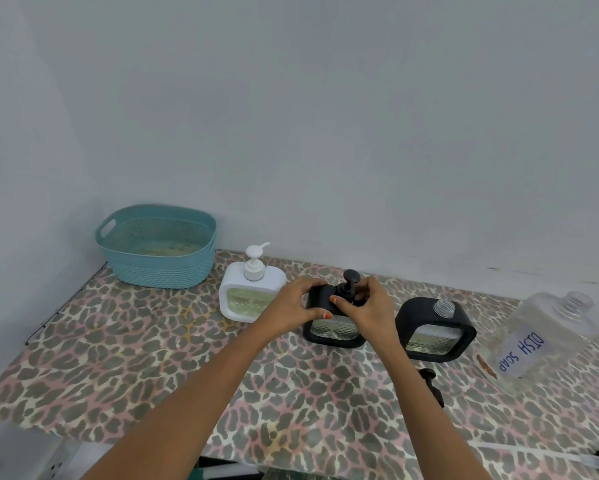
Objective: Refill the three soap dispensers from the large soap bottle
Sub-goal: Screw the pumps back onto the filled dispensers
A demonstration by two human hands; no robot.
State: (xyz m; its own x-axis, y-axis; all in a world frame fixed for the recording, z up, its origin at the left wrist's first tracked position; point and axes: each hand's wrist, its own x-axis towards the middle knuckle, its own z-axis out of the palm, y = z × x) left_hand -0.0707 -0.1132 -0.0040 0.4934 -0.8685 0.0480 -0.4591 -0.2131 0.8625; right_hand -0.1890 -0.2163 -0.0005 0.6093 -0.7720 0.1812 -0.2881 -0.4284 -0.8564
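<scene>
Padded board with a leopard-print fabric cover (pixel 118 358), plain wall behind. Middle black dispenser (pixel 336 337) stands at centre: rounded-square matte black frame with a clear diamond-textured window, contents pale, level unclear. Left hand (pixel 293 303) grips its top left corner, fingers curled over the edge. Right hand (pixel 367 306) pinches round the collar of its black pump (pixel 350 277), which stands upright in the neck. Just left, touching neither hand, is the white dispenser (pixel 235 292), same shape in glossy white with its pump on and greenish liquid showing in the window. Right of the hands, the right black dispenser (pixel 415 310) has a bare clear threaded neck (pixel 444 307) and a little pale liquid inside. Loose black pump (pixel 429 379) lies on the cover nearer the camera. Far right is the large soap bottle (pixel 547 327): clear plastic, square-shouldered, uncapped, handwritten "DISH SOAP" label, looks nearly drained. Far left, a teal perforated plastic basket (pixel 159 268) holds something pale, can't tell what.
</scene>
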